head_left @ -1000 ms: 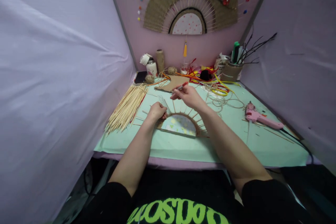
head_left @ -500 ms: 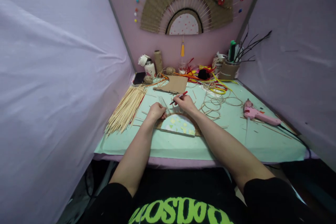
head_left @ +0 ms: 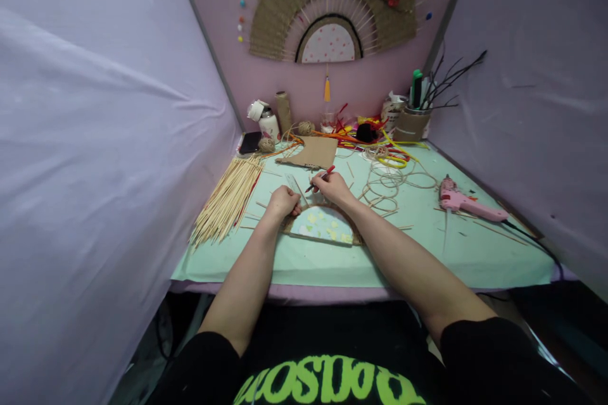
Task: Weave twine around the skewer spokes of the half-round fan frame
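Observation:
My right hand (head_left: pixel 332 188) is closed on a red-capped marker pen (head_left: pixel 329 171), its dark tip pointing down and left over the fan piece. At the left end of that piece, my left hand (head_left: pixel 284 200) has its fingers pinched on a clear ruler (head_left: pixel 291 181), which slants up and away from them. The half-round piece (head_left: pixel 321 226) has a pale blue, yellow-flowered face and a brown twine-like rim. It lies flat near the table's front, between my forearms. Thin sticks jut out around it, partly hidden by my hands.
A bundle of thin sticks (head_left: pixel 228 199) lies at the left. Cut cardboard (head_left: pixel 319 150) and loose cord (head_left: pixel 382 186) are beyond my hands. A pink glue gun (head_left: pixel 468 202) rests at the right. A decorated fan (head_left: pixel 332 3) hangs on the back wall between cloth sides.
The whole view has shifted slightly. My hands, the pen and the ruler keep almost the same places on the table.

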The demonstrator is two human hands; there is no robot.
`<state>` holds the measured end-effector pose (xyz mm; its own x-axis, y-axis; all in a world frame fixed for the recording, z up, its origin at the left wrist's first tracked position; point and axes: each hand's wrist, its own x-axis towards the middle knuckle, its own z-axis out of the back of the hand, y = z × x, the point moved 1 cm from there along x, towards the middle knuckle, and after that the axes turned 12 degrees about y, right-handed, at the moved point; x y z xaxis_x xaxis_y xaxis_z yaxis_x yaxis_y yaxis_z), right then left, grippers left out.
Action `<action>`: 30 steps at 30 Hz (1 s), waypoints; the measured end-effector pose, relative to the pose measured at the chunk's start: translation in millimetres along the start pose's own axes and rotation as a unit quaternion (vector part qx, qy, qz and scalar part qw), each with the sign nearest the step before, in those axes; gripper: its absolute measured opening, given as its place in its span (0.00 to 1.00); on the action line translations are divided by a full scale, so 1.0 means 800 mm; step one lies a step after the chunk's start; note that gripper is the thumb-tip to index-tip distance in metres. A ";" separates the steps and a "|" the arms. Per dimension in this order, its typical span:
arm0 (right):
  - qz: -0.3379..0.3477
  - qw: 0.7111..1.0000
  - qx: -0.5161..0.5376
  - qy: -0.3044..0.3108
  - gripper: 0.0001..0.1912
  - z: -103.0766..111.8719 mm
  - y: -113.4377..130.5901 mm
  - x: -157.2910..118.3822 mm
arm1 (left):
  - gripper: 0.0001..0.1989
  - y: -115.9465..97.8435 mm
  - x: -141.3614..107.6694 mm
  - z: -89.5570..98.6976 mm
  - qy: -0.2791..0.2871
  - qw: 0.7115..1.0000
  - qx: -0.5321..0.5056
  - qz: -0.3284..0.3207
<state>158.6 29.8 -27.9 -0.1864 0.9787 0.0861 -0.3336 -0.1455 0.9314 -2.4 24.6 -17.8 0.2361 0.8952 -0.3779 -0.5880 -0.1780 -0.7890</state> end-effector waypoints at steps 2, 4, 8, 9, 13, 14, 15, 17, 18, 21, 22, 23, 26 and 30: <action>-0.006 1.000 -0.004 -0.003 0.12 0.000 0.000 0.000 | 0.11 0.000 0.000 -0.001 -0.001 1.000 -0.005 0.000; -0.009 1.000 0.000 -0.006 0.12 -0.001 0.001 0.000 | 0.11 -0.001 -0.001 -0.001 -0.005 1.000 -0.010 0.000; 0.001 1.000 0.006 -0.013 0.12 -0.001 0.001 0.001 | 0.12 -0.004 -0.004 -0.002 -0.007 1.000 -0.018 -0.003; 0.002 1.000 0.007 -0.013 0.12 -0.002 0.000 0.001 | 0.12 -0.004 -0.004 -0.002 -0.006 1.000 -0.019 -0.004; 0.001 1.000 0.004 -0.011 0.12 -0.002 -0.001 0.002 | 0.12 -0.003 -0.002 -0.002 -0.004 1.000 -0.027 -0.007; -0.003 1.000 0.002 -0.010 0.12 -0.002 -0.001 0.003 | 0.12 -0.002 -0.001 -0.002 -0.004 1.000 -0.029 -0.007; -0.006 1.000 0.001 -0.010 0.12 -0.003 -0.001 0.003 | 0.12 -0.002 0.000 -0.002 -0.003 0.999 -0.032 -0.007; -0.011 1.000 -0.004 -0.012 0.12 -0.003 -0.001 0.003 | 0.11 -0.001 0.002 -0.002 -0.003 0.999 -0.038 -0.007; -0.012 1.000 -0.007 -0.013 0.12 -0.003 -0.001 0.002 | 0.11 -0.001 0.002 -0.002 -0.004 0.999 -0.041 -0.007; -0.017 1.000 -0.008 -0.014 0.12 -0.002 0.001 0.001 | 0.08 -0.003 0.000 -0.003 -0.008 0.999 -0.050 -0.005; -0.019 1.000 -0.007 -0.012 0.12 -0.002 0.001 0.001 | 0.07 -0.005 -0.002 -0.003 -0.010 0.999 -0.053 -0.004; -0.018 1.000 -0.005 -0.011 0.12 -0.002 0.001 0.001 | 0.06 -0.006 -0.004 -0.003 -0.012 0.998 -0.056 -0.003; -0.011 1.000 -0.005 -0.011 0.12 -0.002 0.000 0.001 | 0.05 -0.011 -0.010 -0.004 -0.017 0.998 -0.063 -0.002; -0.008 1.000 -0.009 -0.013 0.12 -0.003 -0.003 0.004 | 0.07 -0.014 -0.014 -0.004 -0.011 0.997 -0.070 -0.002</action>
<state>156.9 32.8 -31.0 -0.1571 0.9843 0.0810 -0.3531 -0.1326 0.9261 4.2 15.5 -6.2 0.2200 0.9047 -0.3649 -0.4724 -0.2284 -0.8512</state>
